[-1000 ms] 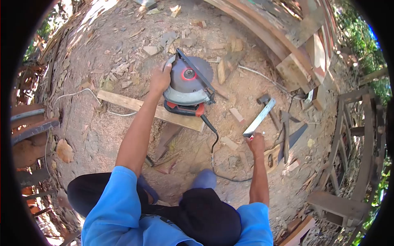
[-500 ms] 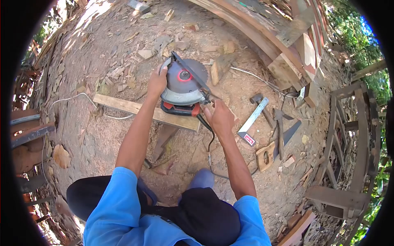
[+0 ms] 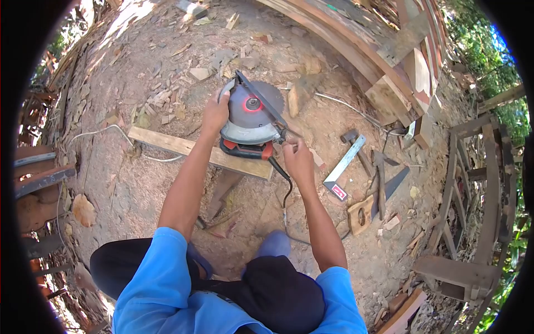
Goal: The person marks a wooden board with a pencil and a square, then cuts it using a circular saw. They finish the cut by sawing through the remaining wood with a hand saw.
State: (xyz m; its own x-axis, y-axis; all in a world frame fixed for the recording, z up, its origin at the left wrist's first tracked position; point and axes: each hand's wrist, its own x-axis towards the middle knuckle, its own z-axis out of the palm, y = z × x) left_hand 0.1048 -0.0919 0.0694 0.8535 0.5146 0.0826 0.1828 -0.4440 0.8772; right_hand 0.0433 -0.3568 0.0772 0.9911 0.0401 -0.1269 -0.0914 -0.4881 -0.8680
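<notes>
A circular saw [image 3: 247,119] is tipped so its round toothed blade [image 3: 267,94] faces up, its red and black handle toward me. My left hand [image 3: 215,114] grips the left end of its metal base. At the base's right end, by a small bracket, my right hand [image 3: 298,158] is closed with the fingertips pinched together. A thin dark rod shows just above those fingers; what exactly they pinch is too small to make out. Beneath the saw lies a wooden plank [image 3: 161,140]. The black power cord [image 3: 288,186] runs down from the handle.
Right of the saw lie a try square [image 3: 345,161], a hammer [image 3: 364,156] and a handsaw [image 3: 361,214]. Stacked timber [image 3: 389,97] fills the upper right. A wooden frame [image 3: 484,189] stands at far right. A pale cable [image 3: 347,106] and wood chips are on the dirt.
My right hand has shifted slightly, its fingers drawing closer together by the saw's bracket. The saw and my left hand sit almost as before, a touch lower and to the right in view.
</notes>
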